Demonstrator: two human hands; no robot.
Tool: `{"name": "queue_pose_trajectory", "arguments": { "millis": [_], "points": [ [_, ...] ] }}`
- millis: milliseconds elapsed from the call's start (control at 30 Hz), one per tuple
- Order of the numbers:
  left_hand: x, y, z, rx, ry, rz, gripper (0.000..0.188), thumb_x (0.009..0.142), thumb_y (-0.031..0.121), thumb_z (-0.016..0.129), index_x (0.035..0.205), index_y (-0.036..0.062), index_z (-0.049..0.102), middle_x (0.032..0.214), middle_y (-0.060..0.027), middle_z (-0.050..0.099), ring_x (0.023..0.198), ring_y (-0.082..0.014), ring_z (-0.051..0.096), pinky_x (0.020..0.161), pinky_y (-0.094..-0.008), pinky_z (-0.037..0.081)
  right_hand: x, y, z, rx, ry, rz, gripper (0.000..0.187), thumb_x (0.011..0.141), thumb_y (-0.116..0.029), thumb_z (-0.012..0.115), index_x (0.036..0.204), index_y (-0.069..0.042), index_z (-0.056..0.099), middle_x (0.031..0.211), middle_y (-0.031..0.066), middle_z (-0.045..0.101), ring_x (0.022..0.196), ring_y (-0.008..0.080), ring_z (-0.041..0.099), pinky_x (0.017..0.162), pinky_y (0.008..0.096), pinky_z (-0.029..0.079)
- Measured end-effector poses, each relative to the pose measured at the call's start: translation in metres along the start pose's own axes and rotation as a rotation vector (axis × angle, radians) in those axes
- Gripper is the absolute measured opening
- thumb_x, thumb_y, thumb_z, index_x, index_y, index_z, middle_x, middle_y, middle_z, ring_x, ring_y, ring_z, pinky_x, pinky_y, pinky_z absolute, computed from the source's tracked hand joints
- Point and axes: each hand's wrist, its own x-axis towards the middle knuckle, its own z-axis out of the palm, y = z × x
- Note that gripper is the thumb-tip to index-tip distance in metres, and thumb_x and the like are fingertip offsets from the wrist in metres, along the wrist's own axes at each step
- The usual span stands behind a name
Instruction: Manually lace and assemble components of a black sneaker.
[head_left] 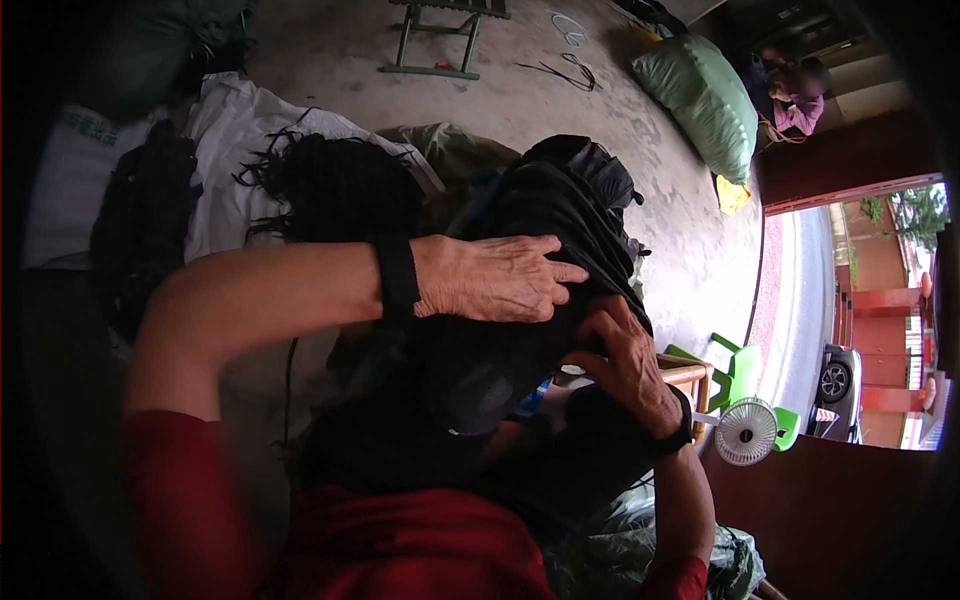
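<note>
A heap of black cloth point(555, 215) lies across my lap, gathered in folds toward its far end. From the left, my left hand point(495, 280) reaches over it, palm down. Two of its fingers are stretched out and the others bent into the cloth; its thumb is hidden. Just to the right and nearer, my right hand point(630, 365) is curled at the edge of the same cloth, thumb and forefinger bent toward each other. The fingertips of both hands are partly lost against the dark fabric. Black bands circle both wrists.
Black stringy material point(335, 185) lies on a white sheet point(235, 125) at the left. A small white fan point(746, 432) and green chair point(742, 372) stand at right. Further off are a stuffed green sack point(700, 95), a folding stool point(435, 40) and a seated person point(798, 100).
</note>
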Motion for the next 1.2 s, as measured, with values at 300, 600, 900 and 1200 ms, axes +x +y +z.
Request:
{"name": "queue_pose_trajectory", "arguments": {
  "millis": [300, 600, 900, 1200],
  "points": [
    [-0.009, 0.003, 0.001, -0.013, 0.052, -0.125, 0.005, 0.080, 0.012, 0.059, 0.076, 0.0084, 0.059, 0.090, -0.0041, 0.055, 0.102, -0.0202, 0.057, 0.086, -0.0371, 0.045, -0.010, -0.005, 0.006, 0.105, 0.041, 0.171, 0.032, 0.073, -0.015, 0.081, 0.092, -0.002, 0.059, 0.093, 0.0141, 0.062, 0.078, 0.0293, 0.066, 0.070, 0.0388, 0.052],
    [-0.021, 0.028, 0.023, -0.334, 0.393, -0.386, 0.007, 0.081, -0.003, 0.058, 0.085, 0.0016, 0.058, 0.103, -0.0098, 0.060, 0.089, -0.0275, 0.065, 0.076, -0.0380, 0.055, -0.017, 0.004, 0.007, 0.271, -0.120, 0.214, 0.024, 0.073, -0.017, 0.081, 0.084, -0.002, 0.067, 0.085, 0.0118, 0.061, 0.077, 0.0273, 0.064, 0.067, 0.0374, 0.049],
    [-0.020, 0.043, 0.025, -0.395, 0.460, -0.501, 0.015, 0.080, -0.006, 0.055, 0.095, -0.0014, 0.056, 0.104, -0.0129, 0.059, 0.091, -0.0308, 0.063, 0.077, -0.0391, 0.052, -0.021, 0.002, 0.020, 0.575, -0.165, 0.365, 0.015, 0.088, -0.017, 0.065, 0.088, -0.002, 0.068, 0.089, 0.0097, 0.060, 0.080, 0.0204, 0.061, 0.069, 0.0335, 0.047],
    [0.027, 0.065, 0.031, -0.468, 0.537, -0.370, 0.020, 0.079, -0.010, 0.054, 0.098, -0.0036, 0.056, 0.100, -0.0143, 0.058, 0.094, -0.0322, 0.061, 0.078, -0.0388, 0.052, 0.001, 0.042, 0.024, 0.275, -0.483, -0.052, 0.016, 0.086, -0.010, 0.057, 0.088, 0.000, 0.068, 0.070, 0.0104, 0.064, 0.056, 0.0148, 0.066, 0.044, 0.0260, 0.049]
  ]
}}
